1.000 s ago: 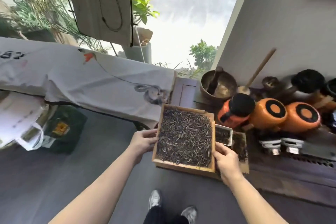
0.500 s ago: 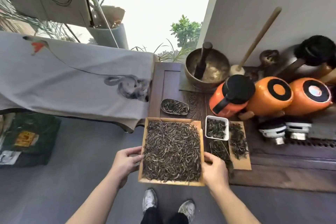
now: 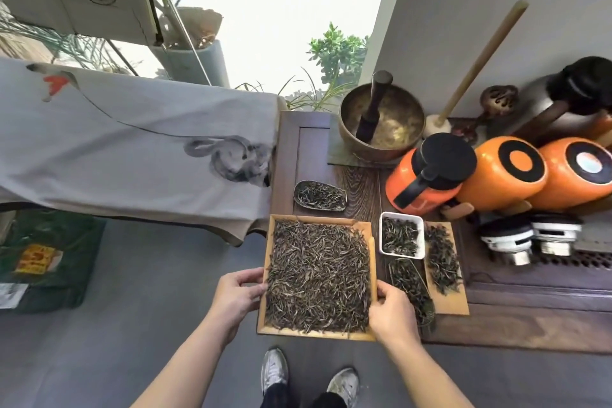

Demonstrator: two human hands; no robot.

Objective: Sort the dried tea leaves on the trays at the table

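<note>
Step in hand: carrying/positioning, not sorting yet. Both hands grip the big wooden tray (image 3: 318, 276) of dried tea leaves (image 3: 318, 275): left hand (image 3: 236, 293) on its left rim, right hand (image 3: 394, 311) on its right rim near the front corner, fingers (image 3: 246, 275) curled closed around the rims, thumbs on top. Tray looks level and sits at the surface's (image 3: 361, 185) front-left corner, its near half apparently overhanging the floor; can't tell whether the far edge rests on the wood or is held just above it. Leaves cover it nearly wall to wall, bare only at the far right corner. Close by on the surface: small dark scoop dish (image 3: 320, 199) just beyond the tray, white square dish (image 3: 402, 235) and flat wooden board (image 3: 445, 268) to its right, all holding leaves. Next, my read: set the tray fully onto the surface, keeping it flat so nothing spills, then free one hand to pick leaves out. Room is tight, and the board and dish limit any slide right.
</note>
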